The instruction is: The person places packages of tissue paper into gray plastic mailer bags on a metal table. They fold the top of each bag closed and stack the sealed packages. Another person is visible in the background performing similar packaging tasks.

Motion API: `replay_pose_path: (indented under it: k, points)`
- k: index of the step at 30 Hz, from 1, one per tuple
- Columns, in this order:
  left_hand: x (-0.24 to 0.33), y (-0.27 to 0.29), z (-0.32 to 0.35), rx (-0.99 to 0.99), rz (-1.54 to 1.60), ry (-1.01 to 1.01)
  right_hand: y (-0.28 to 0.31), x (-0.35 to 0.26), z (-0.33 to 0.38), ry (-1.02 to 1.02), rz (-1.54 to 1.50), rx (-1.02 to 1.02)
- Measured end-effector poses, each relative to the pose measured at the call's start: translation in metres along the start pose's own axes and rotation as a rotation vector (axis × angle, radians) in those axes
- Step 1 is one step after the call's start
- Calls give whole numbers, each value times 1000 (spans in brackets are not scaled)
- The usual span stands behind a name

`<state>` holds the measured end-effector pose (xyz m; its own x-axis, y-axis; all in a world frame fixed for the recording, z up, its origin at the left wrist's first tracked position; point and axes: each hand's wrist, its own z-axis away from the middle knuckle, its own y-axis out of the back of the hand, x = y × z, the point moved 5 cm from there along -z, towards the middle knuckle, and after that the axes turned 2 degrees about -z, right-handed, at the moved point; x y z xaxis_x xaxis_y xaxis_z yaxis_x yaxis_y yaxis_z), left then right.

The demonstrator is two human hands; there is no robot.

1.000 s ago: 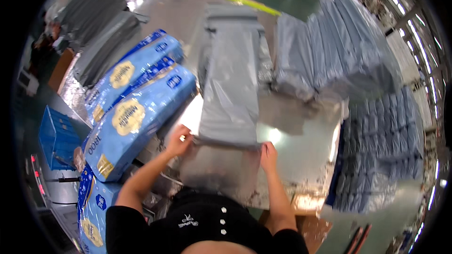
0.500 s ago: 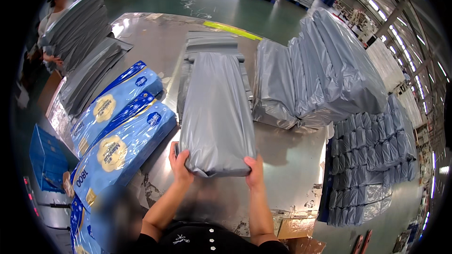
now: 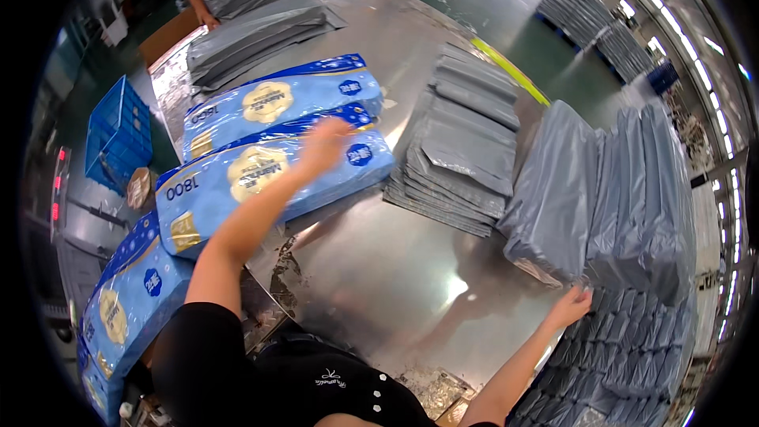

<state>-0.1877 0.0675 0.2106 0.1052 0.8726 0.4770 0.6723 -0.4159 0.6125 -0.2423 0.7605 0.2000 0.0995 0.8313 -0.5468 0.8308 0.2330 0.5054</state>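
Observation:
My left hand (image 3: 326,145), smeared by motion, is over the upper of the front blue plastic-wrapped packs, so its fingers cannot be read. That front blue pack (image 3: 316,170) lies on the metal table next to a second blue pack (image 3: 308,93) behind it. Out to the right, my right hand (image 3: 571,307) is just below the lower corner of a grey wrapped parcel (image 3: 549,198), fingers loosely apart and holding nothing visible. Between the two sides lies a stack of flat grey plastic bags (image 3: 466,146).
More grey parcels (image 3: 644,198) stand in a row at the right, above a pallet load of grey parcels (image 3: 617,348). Another blue pack (image 3: 130,308) is at the lower left. A blue crate (image 3: 118,134) stands beyond the table's left edge. A co-worker's hand (image 3: 207,17) touches grey bags (image 3: 253,39).
Both hands have let go of the grey parcel, which now stands with the parcels at the right. My left hand has swung over the blue pack; my view has turned.

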Motion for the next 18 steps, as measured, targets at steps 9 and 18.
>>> replay_pose_path:
  k: [9,18]
  points:
    - [-87,172,80,-21,-705,402,-53,-225,482,-166,-809,-1579]
    - [71,245,-44,334,-574,-144,9,-461,388,448,-1194,-1100]
